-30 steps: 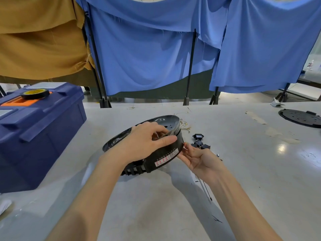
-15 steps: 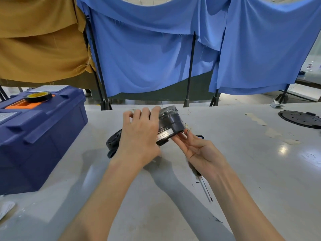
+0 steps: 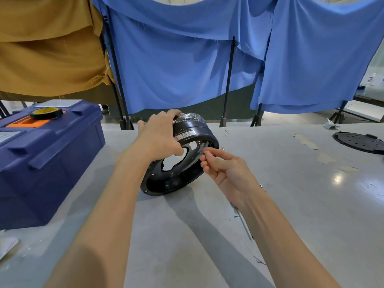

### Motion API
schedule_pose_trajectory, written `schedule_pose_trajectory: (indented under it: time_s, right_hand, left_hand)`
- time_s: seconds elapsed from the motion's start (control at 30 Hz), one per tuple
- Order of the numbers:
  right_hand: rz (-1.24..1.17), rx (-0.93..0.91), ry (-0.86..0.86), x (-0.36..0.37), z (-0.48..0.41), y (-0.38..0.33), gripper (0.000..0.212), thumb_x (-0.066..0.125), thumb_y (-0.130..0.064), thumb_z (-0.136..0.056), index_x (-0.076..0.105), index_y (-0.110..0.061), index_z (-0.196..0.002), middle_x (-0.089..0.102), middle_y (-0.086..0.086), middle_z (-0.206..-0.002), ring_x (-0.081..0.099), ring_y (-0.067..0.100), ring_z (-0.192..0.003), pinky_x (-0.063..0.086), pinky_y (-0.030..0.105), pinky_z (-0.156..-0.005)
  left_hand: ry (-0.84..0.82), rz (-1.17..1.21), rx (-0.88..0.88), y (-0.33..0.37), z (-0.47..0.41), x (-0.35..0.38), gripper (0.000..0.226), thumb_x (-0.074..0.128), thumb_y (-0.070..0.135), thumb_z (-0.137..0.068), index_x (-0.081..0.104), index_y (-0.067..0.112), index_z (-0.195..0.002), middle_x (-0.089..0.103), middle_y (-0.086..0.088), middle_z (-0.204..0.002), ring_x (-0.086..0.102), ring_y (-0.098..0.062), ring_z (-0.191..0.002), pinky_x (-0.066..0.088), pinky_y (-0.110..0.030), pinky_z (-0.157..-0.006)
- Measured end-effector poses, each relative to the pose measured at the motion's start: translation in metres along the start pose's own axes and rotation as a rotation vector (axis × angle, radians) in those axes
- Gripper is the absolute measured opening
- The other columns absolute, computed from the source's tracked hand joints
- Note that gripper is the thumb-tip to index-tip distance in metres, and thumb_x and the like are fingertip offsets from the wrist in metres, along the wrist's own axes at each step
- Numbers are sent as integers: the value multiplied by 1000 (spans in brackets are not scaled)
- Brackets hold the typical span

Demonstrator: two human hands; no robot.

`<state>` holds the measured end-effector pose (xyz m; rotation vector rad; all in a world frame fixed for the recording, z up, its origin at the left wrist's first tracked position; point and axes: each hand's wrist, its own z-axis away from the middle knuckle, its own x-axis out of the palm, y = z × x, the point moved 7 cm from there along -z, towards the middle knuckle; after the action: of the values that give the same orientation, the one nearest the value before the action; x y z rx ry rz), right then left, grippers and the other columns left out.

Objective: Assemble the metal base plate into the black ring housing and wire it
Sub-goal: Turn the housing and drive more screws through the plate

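Table (image 3: 207,246): pale grey and glossy, running from the near edge to the far stands.
Paper (image 3: 7,245): a white scrap at the near left edge of the table.
Thin rod (image 3: 245,225): lies on the table just right of the right forearm; what it is cannot be made out.
Right hand (image 3: 226,171): palm up at the right side of the housing. The fingers are curled, and the thumb and forefinger tips meet at the housing's right rim. Whether anything thin sits between them cannot be told.
Black ring housing (image 3: 170,185): middle of the table, tipped up on its lower edge, with its open side facing the camera.
Metal base plate (image 3: 188,154): dark, seated inside the housing. It has small holes and a large central cutout through which the table shows.
Left hand (image 3: 160,138): grips the housing's upper left rim, fingers curled over the top and thumb pressed on the plate side.
Label (image 3: 186,135): white sticker on the housing's outer wall, just right of the left hand.
Clear film (image 3: 188,118): crinkled over the housing's top, far side.
Toolbox (image 3: 47,154): dark blue, closed, on the left of the table and well apart from the housing.
Tape roll (image 3: 46,113): black with a yellow core, flat on the toolbox lid beside an orange inset (image 3: 27,122).
Black disc (image 3: 359,142): round, with holes, flat on the far right of the table.
Cloths: blue sheets (image 3: 176,59) hang on black stands behind the table, with a mustard one (image 3: 45,48) at far left.
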<state>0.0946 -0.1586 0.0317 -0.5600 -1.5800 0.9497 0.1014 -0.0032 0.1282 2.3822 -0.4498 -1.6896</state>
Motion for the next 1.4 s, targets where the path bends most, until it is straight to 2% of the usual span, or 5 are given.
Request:
schedule_pose_trajectory:
  time_s: [0.27,0.5,0.8,1.2,1.4]
  right_hand:
    - [-62,-39,40,2,-4,-5,21,60,16,-84,75,4,-78,73,19,-81,74,26,-75,58,23,-69]
    - [-60,-63,105,0,-7,-10,11,60,15,-85,67,7,-89,73,18,-77,73,25,-72,59,23,-68]
    - [38,-87,33,19,3,0,9,65,11,-83,70,4,-87,74,22,-85,74,29,-79,59,25,-73]
    - [153,-253,112,39,9,-13,9,70,6,-84,74,-2,-86,75,14,-80,72,23,-73,60,31,-83]
    - [259,-402,128,49,9,-25,13,72,8,-82,73,-4,-82,75,12,-73,72,20,-63,57,21,-68]
  left_hand:
    - [-237,-7,18,-2,-9,-2,132,94,22,-56,10,28,-157,38,-5,-144,38,-27,-134,36,-44,-109]
    - [-380,-35,-8,-12,-11,-3,143,94,15,-52,-3,44,-153,33,9,-122,42,-28,-125,40,-48,-106]
    - [-131,184,58,-12,-6,-10,90,89,12,-55,40,28,-130,58,-3,-114,59,-25,-100,53,-40,-88]
    - [27,305,22,-13,-4,-22,91,90,25,-54,56,23,-138,65,2,-120,55,-17,-118,48,-29,-94]
    - [-43,374,-12,-16,-7,-24,90,92,16,-52,58,18,-136,68,3,-112,64,-14,-105,52,-31,-92]
